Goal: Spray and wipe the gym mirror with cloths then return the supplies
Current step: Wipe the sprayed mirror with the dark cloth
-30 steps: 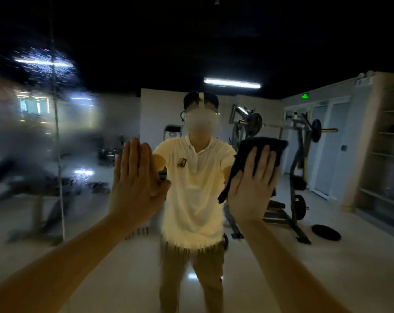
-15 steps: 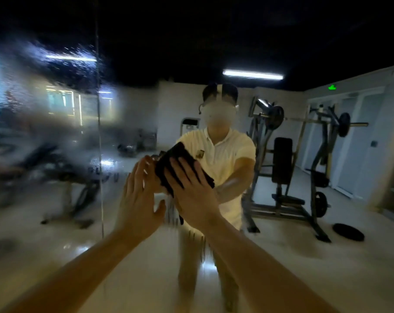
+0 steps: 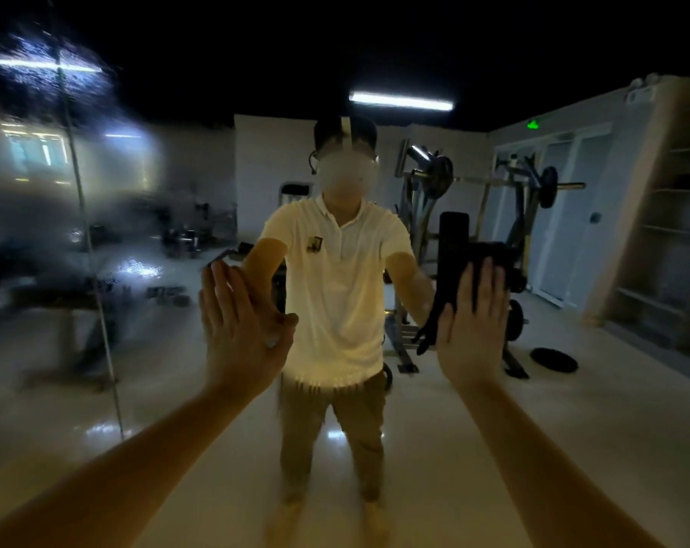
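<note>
The gym mirror (image 3: 145,389) fills the view, and a person in a white polo shirt is reflected in its middle. My right hand (image 3: 472,328) lies flat, fingers straight, and presses a dark cloth (image 3: 460,263) against the glass at the right of centre. The cloth's lower end hangs down left of my palm. My left hand (image 3: 240,330) rests flat on the glass, left of centre, with nothing seen in it. The left part of the mirror is hazy with spray droplets (image 3: 46,215). No spray bottle is in view.
A vertical seam (image 3: 88,247) runs down the mirror's left part. The reflection shows weight machines (image 3: 434,199), a loose weight plate (image 3: 553,359) on the floor, doors and shelves at the right, and a shiny pale floor.
My right hand has swept the cloth from beside my left hand back to the right across the glass. My left hand has stayed flat on the mirror.
</note>
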The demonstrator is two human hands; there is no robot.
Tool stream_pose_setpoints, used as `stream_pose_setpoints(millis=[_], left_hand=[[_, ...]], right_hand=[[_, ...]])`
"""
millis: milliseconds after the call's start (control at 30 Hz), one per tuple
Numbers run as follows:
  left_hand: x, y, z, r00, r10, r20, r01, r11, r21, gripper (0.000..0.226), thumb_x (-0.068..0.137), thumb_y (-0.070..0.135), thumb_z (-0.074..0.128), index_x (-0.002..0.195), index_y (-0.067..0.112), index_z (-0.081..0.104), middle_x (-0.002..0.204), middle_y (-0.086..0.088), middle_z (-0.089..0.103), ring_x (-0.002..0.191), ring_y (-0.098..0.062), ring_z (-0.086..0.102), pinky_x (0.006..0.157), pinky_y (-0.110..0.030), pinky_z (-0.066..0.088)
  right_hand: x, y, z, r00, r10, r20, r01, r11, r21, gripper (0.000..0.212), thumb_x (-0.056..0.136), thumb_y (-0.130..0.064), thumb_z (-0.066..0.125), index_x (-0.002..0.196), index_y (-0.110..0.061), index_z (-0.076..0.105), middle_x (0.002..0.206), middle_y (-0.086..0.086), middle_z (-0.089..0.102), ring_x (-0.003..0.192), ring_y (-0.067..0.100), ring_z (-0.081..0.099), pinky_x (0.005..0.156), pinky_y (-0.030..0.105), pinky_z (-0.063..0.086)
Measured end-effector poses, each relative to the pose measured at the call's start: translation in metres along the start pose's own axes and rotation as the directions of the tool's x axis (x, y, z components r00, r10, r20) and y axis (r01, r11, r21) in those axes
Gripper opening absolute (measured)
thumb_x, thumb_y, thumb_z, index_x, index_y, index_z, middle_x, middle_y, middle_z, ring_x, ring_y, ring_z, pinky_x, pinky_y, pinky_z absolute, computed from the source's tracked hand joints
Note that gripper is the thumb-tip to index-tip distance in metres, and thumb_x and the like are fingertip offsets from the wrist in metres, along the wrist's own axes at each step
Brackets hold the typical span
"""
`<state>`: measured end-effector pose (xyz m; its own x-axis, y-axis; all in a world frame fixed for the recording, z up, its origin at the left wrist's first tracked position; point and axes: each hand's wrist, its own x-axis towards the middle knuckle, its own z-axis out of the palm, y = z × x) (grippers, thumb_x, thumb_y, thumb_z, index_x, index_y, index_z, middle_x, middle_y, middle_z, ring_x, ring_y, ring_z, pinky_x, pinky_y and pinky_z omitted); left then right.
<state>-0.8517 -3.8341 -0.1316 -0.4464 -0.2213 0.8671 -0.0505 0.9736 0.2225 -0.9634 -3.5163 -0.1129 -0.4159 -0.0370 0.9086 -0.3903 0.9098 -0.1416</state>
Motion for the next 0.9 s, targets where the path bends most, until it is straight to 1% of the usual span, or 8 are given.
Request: stream_pose_setpoints(millis=[100, 200, 333, 467, 567, 733, 833, 900], left_hand=[[0.000, -0.003, 0.002, 1.000, 0.014, 0.015, -0.014, 1.000, 0.026, 0.112, 0.095, 0.068, 0.049, 0.162, -0.006, -0.001, 0.170, -0.029, -0.004, 0.159, -0.044, -0.005, 0.128, -0.060, 0.011], [-0.002, -0.012, -0.007, 0.998, 0.050, 0.045, -0.052, 0.998, 0.039, 0.109, 0.096, 0.065, 0.051, 0.163, -0.003, -0.002, 0.171, -0.025, -0.005, 0.160, -0.040, -0.006, 0.129, -0.056, 0.010], [-0.006, -0.032, -0.024, 0.987, 0.148, 0.065, -0.147, 0.989, -0.017, 0.100, 0.095, 0.056, 0.049, 0.164, 0.000, 0.004, 0.173, -0.020, 0.001, 0.161, -0.036, 0.000, 0.129, -0.057, 0.013], [-0.023, -0.051, -0.038, 0.991, 0.092, 0.094, -0.091, 0.996, -0.021, 0.100, 0.093, 0.042, 0.060, 0.165, 0.001, 0.003, 0.174, -0.015, -0.002, 0.161, -0.028, -0.005, 0.129, -0.045, 0.004], [-0.035, -0.066, -0.045, 0.992, 0.084, 0.097, -0.085, 0.996, -0.001, 0.105, 0.089, 0.034, 0.071, 0.165, 0.001, 0.007, 0.173, -0.015, 0.002, 0.160, -0.025, -0.003, 0.128, -0.048, 0.010], [-0.051, -0.087, -0.051, 0.993, -0.009, 0.117, 0.005, 0.999, 0.031, 0.105, 0.085, 0.024, 0.076, 0.165, 0.005, 0.012, 0.173, -0.013, 0.005, 0.160, -0.026, 0.002, 0.128, -0.037, 0.004], [-0.061, -0.088, -0.050, 0.989, -0.044, 0.139, 0.038, 0.998, 0.050, 0.103, 0.086, 0.018, 0.073, 0.166, 0.008, 0.010, 0.174, -0.013, 0.003, 0.160, -0.023, -0.001, 0.127, -0.036, 0.002], [-0.067, -0.083, -0.046, 0.985, -0.065, 0.162, 0.057, 0.997, 0.057, 0.103, 0.086, 0.017, 0.074, 0.166, 0.008, 0.009, 0.174, -0.014, 0.004, 0.160, -0.025, 0.001, 0.127, -0.039, 0.005]], right_hand=[[-0.020, -0.003, 0.012, 0.979, 0.201, -0.036, -0.196, 0.975, 0.100, 0.061, 0.108, -0.024, 0.030, 0.164, -0.006, 0.015, 0.171, 0.021, 0.010, 0.158, 0.039, 0.007, 0.125, 0.061, 0.017], [-0.031, -0.033, 0.022, 0.959, 0.279, -0.056, -0.265, 0.947, 0.182, 0.060, 0.108, -0.026, 0.027, 0.162, -0.002, 0.020, 0.169, 0.024, 0.014, 0.157, 0.042, 0.011, 0.125, 0.061, 0.017], [-0.050, -0.083, 0.038, 0.993, 0.115, -0.036, -0.108, 0.982, 0.155, 0.063, 0.106, -0.026, 0.031, 0.164, -0.005, 0.015, 0.169, 0.024, 0.012, 0.158, 0.041, 0.006, 0.126, 0.060, 0.012], [-0.058, -0.137, 0.050, 1.000, 0.003, -0.015, 0.000, 0.978, 0.211, 0.066, 0.103, -0.023, 0.035, 0.164, -0.010, 0.012, 0.170, 0.020, 0.009, 0.159, 0.039, 0.003, 0.126, 0.062, 0.013], [-0.058, -0.176, 0.057, 0.985, -0.171, -0.023, 0.172, 0.959, 0.223, 0.066, 0.100, -0.022, 0.043, 0.163, -0.012, 0.021, 0.170, 0.016, 0.009, 0.159, 0.035, 0.003, 0.127, 0.059, 0.007], [-0.068, -0.239, 0.068, 0.898, -0.440, 0.019, 0.425, 0.876, 0.227, 0.066, 0.097, -0.021, 0.048, 0.161, -0.017, 0.031, 0.169, 0.010, 0.023, 0.160, 0.029, 0.003, 0.128, 0.054, 0.004], [-0.095, -0.242, 0.075, 0.702, -0.687, 0.189, 0.649, 0.726, 0.227, 0.071, 0.096, -0.025, 0.044, 0.164, -0.017, 0.024, 0.172, 0.008, 0.015, 0.160, 0.029, -0.006, 0.129, 0.051, -0.005], [-0.104, -0.224, 0.077, 0.612, -0.761, 0.216, 0.723, 0.649, 0.239, 0.070, 0.096, -0.019, 0.046, 0.163, -0.017, 0.027, 0.171, 0.007, 0.018, 0.160, 0.029, 0.000, 0.129, 0.049, -0.005]])
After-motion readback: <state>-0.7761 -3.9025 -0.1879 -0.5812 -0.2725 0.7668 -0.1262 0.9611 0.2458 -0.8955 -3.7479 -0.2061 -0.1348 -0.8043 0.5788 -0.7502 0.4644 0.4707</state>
